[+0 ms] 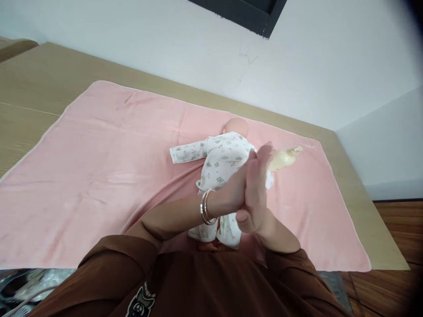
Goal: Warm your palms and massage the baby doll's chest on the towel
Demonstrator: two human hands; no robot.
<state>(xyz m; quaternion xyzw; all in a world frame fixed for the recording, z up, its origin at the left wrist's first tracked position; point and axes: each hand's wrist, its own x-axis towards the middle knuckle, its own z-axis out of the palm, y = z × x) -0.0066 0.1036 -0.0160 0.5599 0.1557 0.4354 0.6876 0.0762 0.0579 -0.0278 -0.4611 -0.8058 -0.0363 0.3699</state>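
Observation:
My left hand point(235, 188) and my right hand point(256, 196) are pressed palm to palm, fingers stretched out flat, with nothing visible between them. Two silver bangles point(207, 207) sit on my left wrist. The hands hover above a baby doll point(220, 165) in a white printed sleepsuit, which lies on a pink blanket point(99, 167) with its bare head point(235, 125) towards the wall. One sleeve spreads out to the left; my hands hide the doll's right side. A pale yellow bottle-like thing point(284, 158) lies just beyond my fingertips.
The blanket covers a light wooden table point(42, 75) that stands against a white wall. A dark frame point(244, 13) hangs on the wall above. Wooden floor point(399, 246) shows at the right, past the table's edge. My brown sleeves fill the bottom.

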